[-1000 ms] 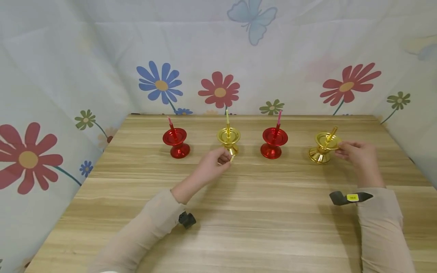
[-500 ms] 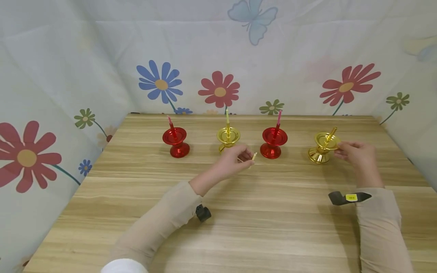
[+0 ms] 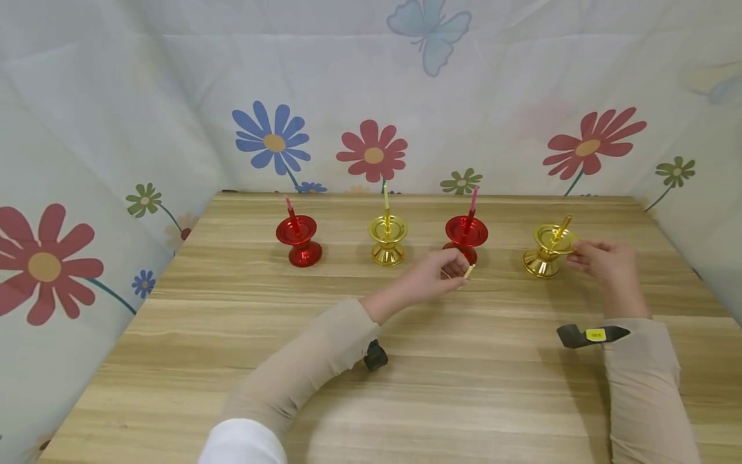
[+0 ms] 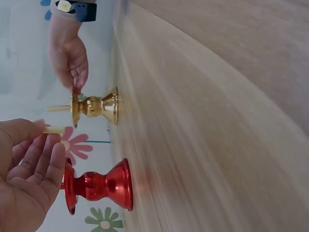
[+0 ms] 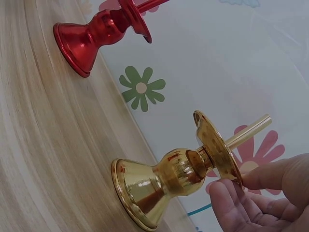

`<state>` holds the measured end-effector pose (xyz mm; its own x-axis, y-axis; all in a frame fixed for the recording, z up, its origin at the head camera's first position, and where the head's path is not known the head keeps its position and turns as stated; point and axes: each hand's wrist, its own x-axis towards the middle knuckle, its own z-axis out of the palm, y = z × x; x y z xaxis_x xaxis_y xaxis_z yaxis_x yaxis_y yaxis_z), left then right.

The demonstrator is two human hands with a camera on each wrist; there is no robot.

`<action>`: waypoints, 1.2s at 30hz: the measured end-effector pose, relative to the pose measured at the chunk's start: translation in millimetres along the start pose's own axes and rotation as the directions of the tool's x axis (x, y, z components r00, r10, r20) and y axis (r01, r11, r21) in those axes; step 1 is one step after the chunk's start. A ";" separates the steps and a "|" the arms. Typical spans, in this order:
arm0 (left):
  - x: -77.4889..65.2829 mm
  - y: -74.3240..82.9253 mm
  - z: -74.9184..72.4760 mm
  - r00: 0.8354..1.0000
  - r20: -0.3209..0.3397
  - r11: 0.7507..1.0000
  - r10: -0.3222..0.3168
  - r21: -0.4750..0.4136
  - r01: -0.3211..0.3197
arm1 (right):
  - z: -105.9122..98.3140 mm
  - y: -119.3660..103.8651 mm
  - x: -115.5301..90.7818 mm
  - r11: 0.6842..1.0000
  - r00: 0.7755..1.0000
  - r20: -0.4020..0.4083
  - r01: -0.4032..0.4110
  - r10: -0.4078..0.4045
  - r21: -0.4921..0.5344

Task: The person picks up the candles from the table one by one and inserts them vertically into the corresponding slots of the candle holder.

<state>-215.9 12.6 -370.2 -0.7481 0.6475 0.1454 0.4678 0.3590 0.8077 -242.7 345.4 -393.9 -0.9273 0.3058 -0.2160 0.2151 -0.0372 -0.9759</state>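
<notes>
My left hand (image 3: 438, 277) pinches a thin pale yellow candle (image 3: 470, 271) between thumb and fingers, in front of a red candle holder (image 3: 467, 233) that bears a pink candle (image 3: 475, 198). At the right, my right hand (image 3: 608, 265) pinches the dish rim of a gold candle holder (image 3: 542, 263) between thumb and fingertips. This gold holder stands upright, and its bare tube (image 5: 251, 131) has no candle in it. In the left wrist view the yellow candle (image 4: 53, 130) sticks out past the fingertips, short of the gold holder (image 4: 92, 107).
Left along the row stand another gold holder (image 3: 388, 253) with a pale yellow candle (image 3: 386, 198) and a red holder (image 3: 304, 253) with a short pink candle (image 3: 288, 203). The wooden table (image 3: 464, 386) ends at a flower-printed cloth (image 3: 510, 77) behind them.
My left hand has moved to the right with the yellow candle, from before the gold holder to before the red one. My right hand stays on the right gold holder's rim.
</notes>
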 end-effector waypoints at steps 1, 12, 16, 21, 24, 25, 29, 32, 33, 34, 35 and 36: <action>2.7 0.4 1.0 1.000 0.001 1.000 -0.003 -0.001 0.003 | 1.9 -2.7 -2.9 1.000 1.000 0.000 -0.009 0.009 0.006; 35.9 8.2 16.2 1.000 -0.025 0.999 0.012 -0.035 -0.013 | 9.2 -16.4 -14.9 0.999 0.999 0.028 -0.030 0.030 0.021; 45.9 18.2 20.6 1.000 -0.030 0.999 0.002 -0.035 -0.003 | -4.5 3.5 12.8 0.999 1.000 0.014 -0.009 0.009 0.037; 56.9 26.8 25.9 0.999 -0.051 0.999 0.016 -0.028 -0.018 | -23.4 28.8 45.8 0.995 0.998 0.038 0.038 -0.041 0.094; 62.0 26.9 29.5 0.997 -0.067 0.999 0.028 -0.030 -0.030 | -23.4 29.6 44.0 0.996 0.998 0.046 0.040 -0.044 0.078; 63.6 26.1 30.9 0.997 -0.071 0.999 0.027 -0.030 -0.030 | -22.3 27.8 40.1 0.997 0.997 0.065 0.034 -0.038 0.074; 70.3 22.2 35.8 0.997 -0.074 0.999 0.023 -0.035 -0.026 | -19.6 30.4 33.7 0.997 0.997 0.067 0.026 -0.031 0.073; 76.8 23.0 36.7 0.997 -0.081 0.999 0.014 -0.038 -0.017 | -21.3 35.2 37.2 0.995 0.998 0.053 0.029 -0.034 0.092; 79.1 24.2 36.4 0.997 -0.081 0.999 0.017 -0.039 -0.020 | -22.5 36.3 38.6 0.994 0.998 0.054 0.029 -0.034 0.105; 81.2 26.3 35.7 0.997 -0.079 0.999 0.019 -0.034 -0.022 | -23.4 37.2 40.2 0.992 0.998 0.054 0.025 -0.032 0.123; 83.3 28.8 34.8 0.997 -0.075 0.999 0.019 -0.028 -0.022 | -24.4 37.5 41.3 0.990 0.998 0.054 0.021 -0.029 0.138; 85.7 31.4 34.0 0.997 -0.071 0.999 0.024 -0.023 -0.026 | -25.5 37.5 42.6 0.989 0.998 0.054 0.020 -0.029 0.148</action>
<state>-249.3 102.3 -351.8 -0.7682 0.6066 0.2048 0.4760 0.3271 0.8164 -266.3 381.3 -438.9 -0.9484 0.2545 -0.1892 0.1483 -0.1714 -0.9740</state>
